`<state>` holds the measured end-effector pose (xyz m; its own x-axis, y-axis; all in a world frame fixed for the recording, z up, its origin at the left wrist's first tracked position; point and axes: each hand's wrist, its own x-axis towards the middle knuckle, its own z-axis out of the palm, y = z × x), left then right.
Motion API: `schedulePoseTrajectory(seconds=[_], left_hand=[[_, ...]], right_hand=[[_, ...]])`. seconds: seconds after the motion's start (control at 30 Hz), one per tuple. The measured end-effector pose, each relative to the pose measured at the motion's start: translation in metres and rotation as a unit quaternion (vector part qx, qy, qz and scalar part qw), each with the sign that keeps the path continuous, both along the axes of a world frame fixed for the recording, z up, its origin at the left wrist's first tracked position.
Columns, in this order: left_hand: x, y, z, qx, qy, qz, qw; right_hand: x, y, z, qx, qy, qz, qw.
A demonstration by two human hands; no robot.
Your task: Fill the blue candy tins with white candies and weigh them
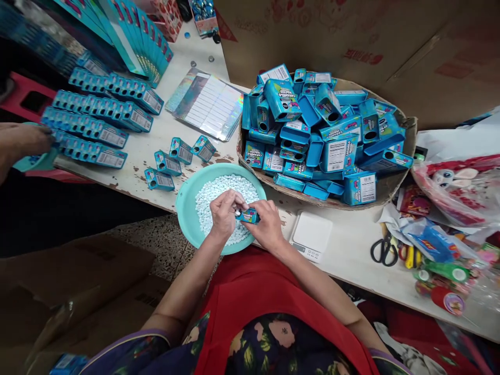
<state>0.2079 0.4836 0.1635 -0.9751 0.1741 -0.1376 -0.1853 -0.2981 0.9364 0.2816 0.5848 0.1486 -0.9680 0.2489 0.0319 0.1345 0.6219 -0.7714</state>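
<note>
My right hand (269, 223) grips a small blue candy box (249, 215) over a turquoise bowl (183, 208). The bowl holds a heap of small white candies (213, 192). At the left end of the box is my left hand (225, 211), its fingers bent and pinched together around white candies. One pale piece shows between its fingertips and the box. How many candies the fingers hold is hidden. Several similar blue boxes (159, 178) stand on the table just left of the bowl.
A carton (408, 151) full of blue boxes stands behind the bowl. A white scale (312, 232), scissors (385, 250) and bagged toys lie to the right. Rows of blue boxes (97, 112) and shiny label sheets (211, 104) are at left. Another person's hand (29, 140) reaches in there.
</note>
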Motion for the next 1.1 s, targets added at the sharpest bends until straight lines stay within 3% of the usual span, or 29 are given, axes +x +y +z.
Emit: schedulePoseTrajectory(seconds=[0.27,0.4,0.47,0.53,0.63,0.73,0.83,0.93,1.0,1.1], left_hand=[[0.004,0.004,0.002,-0.006,0.011,0.014,1.000],[0.001,-0.003,0.003,0.003,0.014,0.002,1.000],[-0.007,-0.014,-0.009,-0.025,0.007,0.031,0.999],[-0.018,-0.026,-0.031,-0.130,0.019,0.024,0.991],[-0.029,-0.032,-0.077,-0.356,0.109,-0.085,0.924],[-0.024,-0.015,-0.115,-0.473,0.184,-0.130,0.852],[-0.007,0.002,-0.128,-0.538,0.203,-0.134,0.807],[0.006,-0.004,-0.124,-0.560,0.212,-0.199,0.775],[0.009,-0.017,-0.121,-0.544,0.193,-0.209,0.789],[0.004,-0.038,-0.120,-0.432,0.093,-0.143,0.885]], right_hand=[[0.000,-0.002,-0.003,-0.010,-0.005,-0.001,1.000],[0.005,0.003,-0.002,-0.055,0.019,0.002,0.998],[0.012,0.009,-0.001,-0.093,0.035,-0.008,0.995],[0.022,0.016,-0.001,-0.135,0.053,-0.022,0.989],[0.038,0.025,-0.001,-0.163,0.060,-0.034,0.984],[0.050,0.029,-0.004,-0.171,0.057,-0.046,0.983],[0.055,0.031,-0.007,-0.180,0.066,-0.082,0.978],[0.055,0.033,-0.009,-0.169,0.068,-0.105,0.978],[0.054,0.033,-0.009,-0.163,0.067,-0.105,0.979],[0.051,0.032,-0.006,-0.142,0.076,-0.101,0.982]])
